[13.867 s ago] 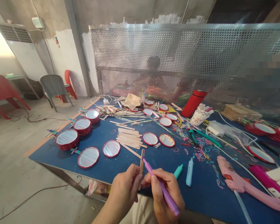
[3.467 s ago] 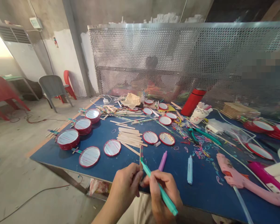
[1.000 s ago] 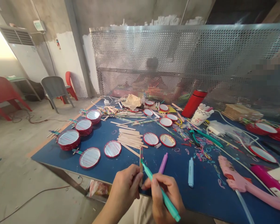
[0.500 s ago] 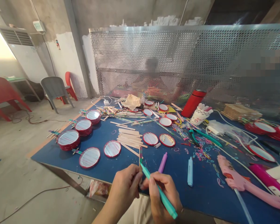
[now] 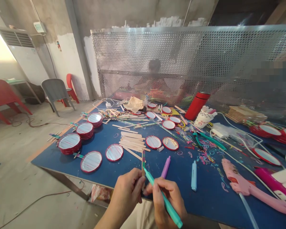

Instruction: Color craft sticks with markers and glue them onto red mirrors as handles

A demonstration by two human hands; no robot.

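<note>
My left hand (image 5: 127, 194) pinches a flat wooden craft stick (image 5: 143, 160) and holds it upright over the near edge of the blue table (image 5: 205, 197). The stick's upper part carries coloured bands. My right hand (image 5: 164, 198) grips a teal marker (image 5: 164, 198) like a pen, its tip touching the stick. A purple marker (image 5: 166, 166) and a light blue marker (image 5: 194, 170) lie on the table just beyond my hands.
A pile of plain craft sticks (image 5: 132, 141), red-rimmed round mirrors (image 5: 90, 161), loose rubber bands (image 5: 206, 154), green pliers (image 5: 206, 139) and a pink glue gun (image 5: 248, 187) lie about. A red flask (image 5: 194, 105) and paper cup (image 5: 204, 117) stand behind. Someone sits behind the perforated screen (image 5: 181, 60).
Since 13.9 s ago the purple marker in my right hand has been swapped for the teal one. Over the last second the teal tip has shifted slightly along the stick.
</note>
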